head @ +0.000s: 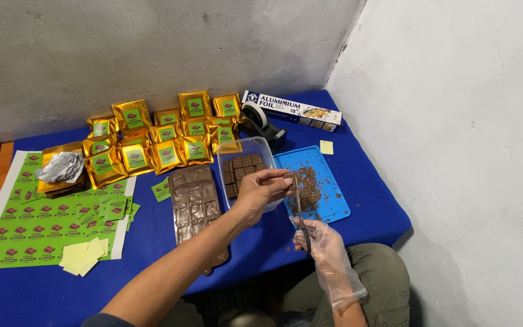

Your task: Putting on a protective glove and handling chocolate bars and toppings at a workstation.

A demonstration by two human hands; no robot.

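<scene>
Pinching a small dark piece between thumb and fingertips, the bare left hand (260, 192) is held over the near edge of a clear plastic tub (255, 146) with chocolate squares in it. A thin metal blade (298, 209) is gripped by the gloved right hand (324, 243), fingers closed around its near end, while its far tip is brought up to touch the piece in the left fingers. Just right of both hands, a blue tray (338, 206) strewn with brown chocolate shavings is seen on the blue worktop (152, 242). Left of the tub, a brown chocolate mould (195, 206) is laid flat. Farther left and back, gold pouches (152, 142) with green labels are stacked in rows, and a sheet of green stickers (31, 218) is spread at the far left. A tape dispenser (261, 124) and a long foil box (292, 110) are set along the wall.
</scene>
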